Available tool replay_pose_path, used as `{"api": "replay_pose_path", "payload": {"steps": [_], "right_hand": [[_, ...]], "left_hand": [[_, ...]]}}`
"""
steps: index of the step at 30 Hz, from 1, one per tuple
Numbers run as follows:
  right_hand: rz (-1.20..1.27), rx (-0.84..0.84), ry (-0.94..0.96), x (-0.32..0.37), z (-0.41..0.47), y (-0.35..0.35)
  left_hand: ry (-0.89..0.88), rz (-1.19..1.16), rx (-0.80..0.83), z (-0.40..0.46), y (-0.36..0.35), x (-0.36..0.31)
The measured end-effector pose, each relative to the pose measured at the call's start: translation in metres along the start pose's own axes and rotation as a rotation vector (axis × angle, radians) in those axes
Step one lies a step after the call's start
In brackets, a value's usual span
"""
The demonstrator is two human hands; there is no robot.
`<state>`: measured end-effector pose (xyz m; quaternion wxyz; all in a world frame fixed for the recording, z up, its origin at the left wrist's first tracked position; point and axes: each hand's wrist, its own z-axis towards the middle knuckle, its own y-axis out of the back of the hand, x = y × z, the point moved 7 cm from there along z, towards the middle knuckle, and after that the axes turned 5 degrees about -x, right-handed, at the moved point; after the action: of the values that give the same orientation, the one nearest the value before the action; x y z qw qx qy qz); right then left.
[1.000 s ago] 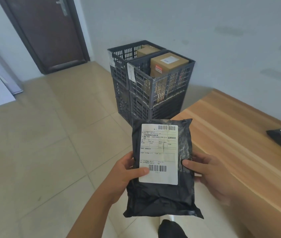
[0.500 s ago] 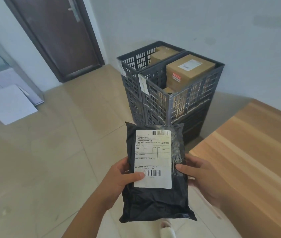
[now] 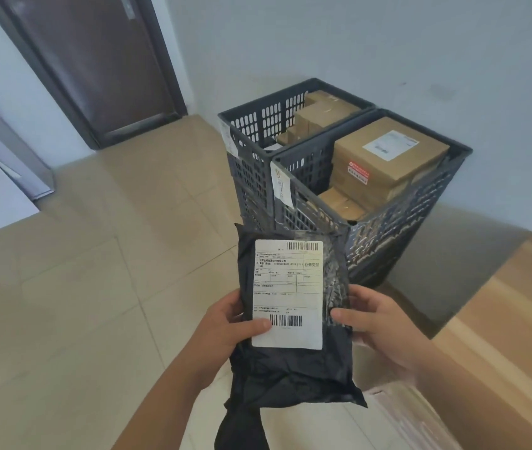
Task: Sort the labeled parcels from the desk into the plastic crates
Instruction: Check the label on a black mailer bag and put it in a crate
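A black plastic mailer parcel [image 3: 290, 368] with a white shipping label faces me, held upright in front of my body. My left hand [image 3: 225, 323] grips its left edge, thumb on the label's lower corner. My right hand [image 3: 378, 319] grips its right edge, thumb on the black film. Just beyond the parcel stand two dark grey plastic crates side by side on lower crates. The nearer crate [image 3: 398, 222] holds brown cardboard boxes, the top one [image 3: 388, 151] labeled. The farther crate [image 3: 251, 125] also holds cardboard boxes.
The wooden desk [image 3: 511, 336] fills the lower right, its corner close to my right hand. Tiled floor [image 3: 95, 287] spreads to the left. A dark brown door [image 3: 95, 60] is at the back left, and a grey wall behind the crates.
The crates have come closer and now sit larger, just behind the parcel. The desk has slid toward the right edge of view. Both hands keep the same hold on the parcel.
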<state>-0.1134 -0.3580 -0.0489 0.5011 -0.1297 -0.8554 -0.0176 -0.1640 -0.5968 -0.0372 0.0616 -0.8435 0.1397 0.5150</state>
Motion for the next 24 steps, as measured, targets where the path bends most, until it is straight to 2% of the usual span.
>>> {"api": "replay_pose_path", "payload": {"steps": [11,19,24], "right_hand": [[0.11,-0.232,0.016,0.102,0.146,-0.054],[0.173,-0.39,-0.013,0.133,0.192,-0.017],[0.2,-0.468,-0.035,0.146,0.243,0.022]], "left_hand": [[0.032,0.016,0.177,0.194,0.059,-0.098],[0.104,0.135,0.384,0.291,0.012,-0.143],[0.091,0.235,0.412,0.357,-0.029,-0.172]]}}
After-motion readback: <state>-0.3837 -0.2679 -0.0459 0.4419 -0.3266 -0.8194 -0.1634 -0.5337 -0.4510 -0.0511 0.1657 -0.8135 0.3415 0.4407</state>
